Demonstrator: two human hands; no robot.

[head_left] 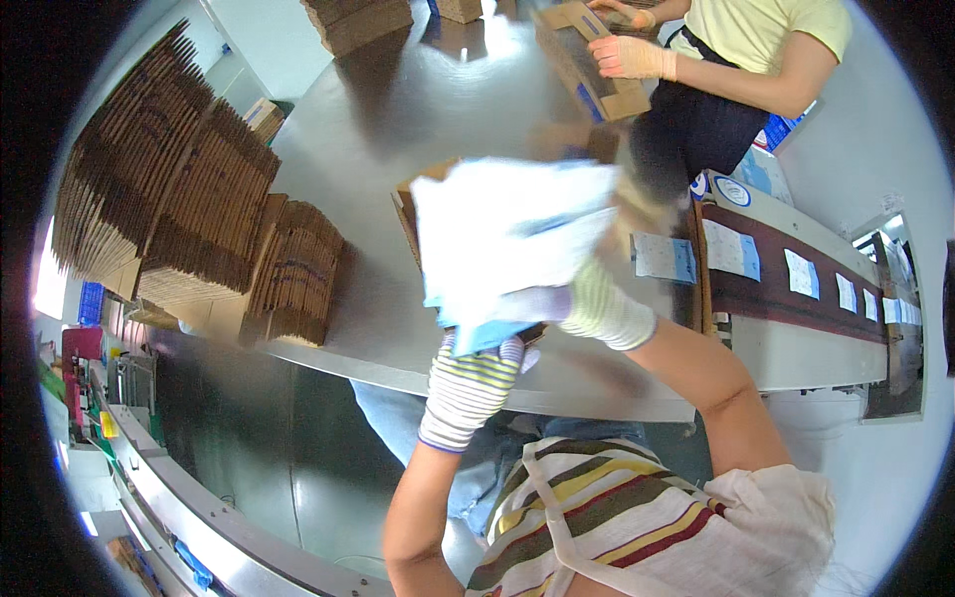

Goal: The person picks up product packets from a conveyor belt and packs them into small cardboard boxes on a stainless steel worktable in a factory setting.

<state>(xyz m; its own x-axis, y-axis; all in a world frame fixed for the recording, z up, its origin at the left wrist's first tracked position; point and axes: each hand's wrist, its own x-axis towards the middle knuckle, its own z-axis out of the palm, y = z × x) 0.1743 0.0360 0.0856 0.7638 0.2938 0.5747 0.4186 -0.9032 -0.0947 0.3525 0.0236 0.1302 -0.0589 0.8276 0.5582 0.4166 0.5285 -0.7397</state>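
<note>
Several flat white-and-blue packets (512, 219) are bunched together above the near side of the table, blurred by motion. My left hand (470, 383), in a striped knit glove, grips the bunch from below at its blue end. On the right edge, my right hand (600, 306), gloved alike, is closed on the same packets; its fingertips are partly hidden and smeared. Behind the bunch shows the brown edge of a cardboard box (406, 221), mostly covered by the packets. One more packet (665, 258) lies at the table's right side, by the conveyor's end.
Tall stacks of folded cardboard boxes (179, 189) line the left of the metal table (368, 129). To the right, a dark conveyor belt (786, 269) carries spaced packets. Across the table, a co-worker's gloved hands (633, 58) hold an open carton (577, 60). Machine rails (199, 507) run at lower left.
</note>
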